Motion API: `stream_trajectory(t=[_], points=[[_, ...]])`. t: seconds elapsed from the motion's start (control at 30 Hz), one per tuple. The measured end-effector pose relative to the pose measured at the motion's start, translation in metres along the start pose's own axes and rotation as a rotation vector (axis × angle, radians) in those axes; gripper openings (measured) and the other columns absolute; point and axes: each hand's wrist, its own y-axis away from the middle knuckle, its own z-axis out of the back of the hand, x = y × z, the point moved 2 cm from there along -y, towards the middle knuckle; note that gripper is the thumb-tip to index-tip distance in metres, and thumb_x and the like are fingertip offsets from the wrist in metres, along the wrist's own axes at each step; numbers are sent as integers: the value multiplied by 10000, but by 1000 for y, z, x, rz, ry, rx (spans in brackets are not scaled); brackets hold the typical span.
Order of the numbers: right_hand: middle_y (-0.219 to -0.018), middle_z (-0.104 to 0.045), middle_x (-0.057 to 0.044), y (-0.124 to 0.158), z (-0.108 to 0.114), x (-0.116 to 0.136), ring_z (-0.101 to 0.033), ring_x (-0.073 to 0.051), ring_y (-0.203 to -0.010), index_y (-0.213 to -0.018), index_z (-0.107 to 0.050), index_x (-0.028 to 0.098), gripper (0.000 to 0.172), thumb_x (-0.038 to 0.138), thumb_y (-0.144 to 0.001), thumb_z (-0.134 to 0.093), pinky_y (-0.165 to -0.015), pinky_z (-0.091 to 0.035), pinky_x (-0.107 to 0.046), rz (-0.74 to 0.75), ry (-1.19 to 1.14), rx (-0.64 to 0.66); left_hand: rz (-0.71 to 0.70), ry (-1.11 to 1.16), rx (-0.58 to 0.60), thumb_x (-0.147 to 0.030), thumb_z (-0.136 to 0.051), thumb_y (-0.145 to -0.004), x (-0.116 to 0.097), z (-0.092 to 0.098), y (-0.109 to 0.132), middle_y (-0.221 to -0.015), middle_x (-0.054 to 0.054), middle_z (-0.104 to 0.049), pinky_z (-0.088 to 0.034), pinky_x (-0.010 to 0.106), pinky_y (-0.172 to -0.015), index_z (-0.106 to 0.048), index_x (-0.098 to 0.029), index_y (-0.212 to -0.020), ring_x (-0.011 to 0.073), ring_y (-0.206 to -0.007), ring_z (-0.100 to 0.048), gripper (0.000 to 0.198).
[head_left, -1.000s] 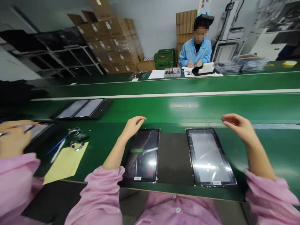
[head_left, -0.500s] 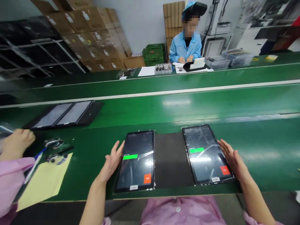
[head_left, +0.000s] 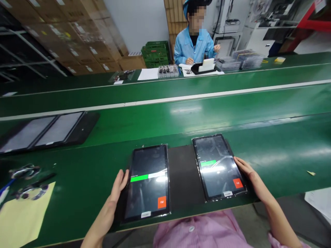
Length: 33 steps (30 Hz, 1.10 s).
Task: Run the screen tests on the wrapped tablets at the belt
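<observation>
Two black tablets lie side by side on a dark mat (head_left: 182, 175) near the bench's front edge. The left tablet (head_left: 148, 193) shows a green bar with a white part on its right and a red square marked "Fail". A shorter green bar and the same red square light up the right tablet (head_left: 219, 181). My left hand (head_left: 116, 189) rests at the left tablet's outer edge, fingers stretched out. Along the right edge of the right tablet lies my right hand (head_left: 249, 174), fingers extended, its fingertips at the edge. Neither hand grips anything.
Two more tablets (head_left: 59, 129) lie on a black mat at left. Yellow paper (head_left: 28, 217), a pen and small clear-wrapped parts sit at front left. Across the green bench (head_left: 134, 122), a person in blue (head_left: 193, 44) sits by a parts box (head_left: 168, 71) and stacked trays (head_left: 248, 59).
My view has swung right, so the neighbour's hand at left is out of sight. The left tablet's bar has gained a white part. The person opposite has raised one hand.
</observation>
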Motion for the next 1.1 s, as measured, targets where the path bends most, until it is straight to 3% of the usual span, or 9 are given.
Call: stream_trajectory(t=[0.13,0.27,0.4,0.5,0.67,0.8,0.87,1.0,1.1], points=[[-1523,-435,-61,0,1,6,-379,-340,-1409,-1431,-558,340,711,756,-955,-233,-1180,-301,-513,37,109,39,-108,-377,-65,-882,-74,-796,-40,-21,5,-1676,125,-142,31,799,-1094,-224,-309,-1584,460,-1520,39,986],[-1558,-333,-87,-6,-6,24,-356,-349,-1416,-1478,-487,325,686,725,-977,-242,-1140,-362,-540,155,274,61,-232,-678,-76,-833,-147,-853,-78,-50,5,-1690,107,30,23,880,-991,-477,-342,-1470,541,-1488,75,854],[-1609,-185,-72,-12,-13,42,-292,-383,-1439,-1434,-534,361,583,665,-1001,-290,-1100,-390,-583,260,488,105,-304,-735,-141,-782,-117,-892,-88,-51,5,-1683,150,40,-39,891,-984,-372,-305,-1528,532,-1497,3,835],[-1612,-187,-70,-15,-13,46,-253,-401,-1446,-1361,-606,356,530,640,-1003,-338,-1123,-320,-634,294,583,83,-407,-717,-74,-727,-105,-929,-81,-40,0,-1685,137,-36,-110,869,-1019,-310,-323,-1553,489,-1509,-88,771],[-1464,-436,-128,-34,-10,39,-387,-328,-1380,-1307,-616,269,527,618,-1000,-367,-1122,-365,-535,234,354,-122,-503,-756,131,-566,-299,-994,-78,-30,-46,-1689,35,-101,-153,791,-1103,-407,-433,-1491,434,-1519,-137,525],[-1193,-633,-109,-71,-14,18,-585,-289,-1138,-1129,-674,240,440,592,-905,-537,-1018,-472,-474,26,43,-247,-516,-725,234,-523,-349,-990,-96,-35,-104,-1692,62,-14,-134,784,-1109,-501,-368,-1446,452,-1516,-105,505],[-1107,-664,-95,-84,-17,9,-621,-278,-1043,-1078,-695,230,435,574,-821,-632,-982,-495,-464,-35,-54,-251,-488,-709,293,-515,-345,-991,-106,-38,-126,-1687,94,-75,-83,803,-1095,-587,-329,-1365,448,-1513,-137,483],[-1098,-663,-91,-88,-21,3,-626,-270,-1046,-1009,-728,230,393,549,-789,-667,-974,-504,-442,-32,-105,-265,-475,-635,428,-510,-294,-1005,-115,-40,-140,-1632,103,-308,40,795,-1091,-656,-313,-1215,371,-1500,-257,463],[-1092,-669,-84,-82,-22,2,-633,-267,-1047,-970,-738,237,370,547,-769,-712,-986,-502,-440,-41,-155,-298,-459,-586,475,-516,-274,-1011,-116,-39,-135,-1649,88,-270,66,784,-1094,-665,-312,-1191,368,-1518,-201,477]])
